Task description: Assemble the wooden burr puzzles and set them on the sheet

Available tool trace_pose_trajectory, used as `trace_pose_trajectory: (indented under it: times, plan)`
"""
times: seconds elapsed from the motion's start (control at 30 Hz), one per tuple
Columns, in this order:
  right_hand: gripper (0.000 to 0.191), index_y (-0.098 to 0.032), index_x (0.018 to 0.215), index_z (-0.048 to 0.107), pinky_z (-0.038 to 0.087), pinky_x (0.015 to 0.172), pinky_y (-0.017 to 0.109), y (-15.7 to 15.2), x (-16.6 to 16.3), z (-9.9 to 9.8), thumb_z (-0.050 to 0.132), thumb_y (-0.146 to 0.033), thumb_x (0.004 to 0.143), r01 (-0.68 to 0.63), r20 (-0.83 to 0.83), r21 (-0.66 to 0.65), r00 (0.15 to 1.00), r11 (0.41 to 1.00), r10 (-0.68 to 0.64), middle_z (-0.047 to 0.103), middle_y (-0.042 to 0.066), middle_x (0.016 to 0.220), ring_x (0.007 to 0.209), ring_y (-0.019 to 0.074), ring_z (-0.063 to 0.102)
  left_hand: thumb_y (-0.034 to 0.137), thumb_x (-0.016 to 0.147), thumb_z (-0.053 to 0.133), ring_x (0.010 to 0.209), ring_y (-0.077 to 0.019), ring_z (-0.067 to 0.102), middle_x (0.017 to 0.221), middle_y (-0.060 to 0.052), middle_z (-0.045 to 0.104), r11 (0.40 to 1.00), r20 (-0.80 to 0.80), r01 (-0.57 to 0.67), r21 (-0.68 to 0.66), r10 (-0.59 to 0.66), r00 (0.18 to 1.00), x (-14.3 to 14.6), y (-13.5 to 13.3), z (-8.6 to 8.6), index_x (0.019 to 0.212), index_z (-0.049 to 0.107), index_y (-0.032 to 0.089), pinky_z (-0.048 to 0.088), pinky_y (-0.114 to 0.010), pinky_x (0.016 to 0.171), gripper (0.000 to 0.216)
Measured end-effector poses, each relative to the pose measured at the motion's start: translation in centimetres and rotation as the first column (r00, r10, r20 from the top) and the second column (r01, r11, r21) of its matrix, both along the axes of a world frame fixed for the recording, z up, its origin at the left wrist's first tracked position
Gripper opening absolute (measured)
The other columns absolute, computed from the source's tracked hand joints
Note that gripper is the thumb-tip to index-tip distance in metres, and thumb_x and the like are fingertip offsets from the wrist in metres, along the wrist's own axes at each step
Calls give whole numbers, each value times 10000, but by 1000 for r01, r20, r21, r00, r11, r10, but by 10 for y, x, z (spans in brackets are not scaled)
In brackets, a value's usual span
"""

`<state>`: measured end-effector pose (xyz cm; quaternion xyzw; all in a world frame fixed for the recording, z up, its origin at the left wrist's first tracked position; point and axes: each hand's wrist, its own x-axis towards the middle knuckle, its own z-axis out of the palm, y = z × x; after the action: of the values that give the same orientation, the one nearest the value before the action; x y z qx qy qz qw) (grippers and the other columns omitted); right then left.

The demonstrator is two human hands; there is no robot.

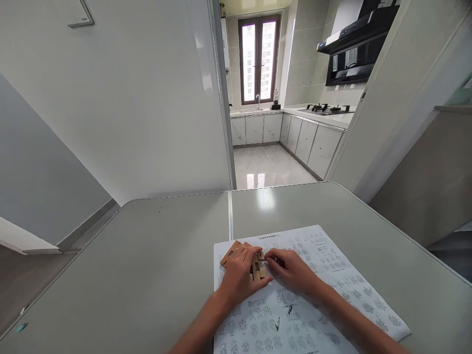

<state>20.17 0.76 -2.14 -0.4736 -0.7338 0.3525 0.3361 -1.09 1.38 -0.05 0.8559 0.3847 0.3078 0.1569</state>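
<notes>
Centrally, low in the view, a small wooden puzzle (pixel 257 270) of interlocking tan blocks rests on a printed sheet, partly hidden by fingers. Its visible block stack seems to run near to far, roughly away from the wearer, though the covering hand makes its long axis hard to judge. A flat brown wooden piece (pixel 230 252) with a slot juts out at the far left, set at a slant. One block face bears a dark mark (it looks like a 3).

The left hand (pixel 239 269) grasps the puzzle, fingers arched over its far left side and thumb along the near edge. The right hand (pixel 291 268) meets it from the right, thumb and forefinger drawn together at its edge; whether they pinch a piece, I cannot tell.

Beneath lies the white paper sheet (pixel 317 231), covered with rows of grey diagrams and turned slightly askew. It lies on a pale grey-green table (pixel 165 260) with rounded far corners and a light seam (pixel 230 216) running away from the wearer.

Beyond, a white wall (pixel 155 108) stands left of a doorway into a kitchen: marbled cabinets (pixel 254 130), a gas hob (pixel 326 109), a black range hood (pixel 357 32) and a dark-framed window (pixel 259 59).
</notes>
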Motion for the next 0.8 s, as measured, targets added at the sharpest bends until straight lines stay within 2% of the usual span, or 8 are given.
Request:
trace_pose_trajectory:
  times: [0.3,0.53,0.6,0.8]
  plan:
    - [250,-227,881,656,456,642,289,-4,0,9,475,-331,1019,-11,-26,-7,1000,1000,11,705,16,769,673,184,603,348,697,932,1062,-305,667,1157,-60,714,999,-10,30,14,-30,1000,2,-1,1,1264,520,263,551,-458,911,706]
    - [190,-214,1038,647,458,625,274,-2,1,1,473,-282,1000,9,-67,-54,998,999,-12,685,4,783,640,159,578,320,671,946,1079,-309,663,1198,-85,711,993,-31,107,42,-106,994,4,-6,0,1353,486,250,553,-449,938,826]
    - [190,-206,1070,640,445,602,262,-1,3,0,488,-257,970,-19,-86,-62,996,998,13,680,4,806,630,146,564,324,660,951,1081,-315,663,1204,-96,707,992,-35,126,29,-125,992,5,-8,0,1366,480,248,555,-451,937,852]
    - [197,-208,983,651,406,585,250,-2,8,9,561,-139,821,-129,-35,-1,991,992,128,627,-15,803,642,134,503,357,687,929,1190,-306,639,1340,-108,615,977,28,205,-65,-203,979,5,-7,-1,1482,378,289,546,-441,1005,970]
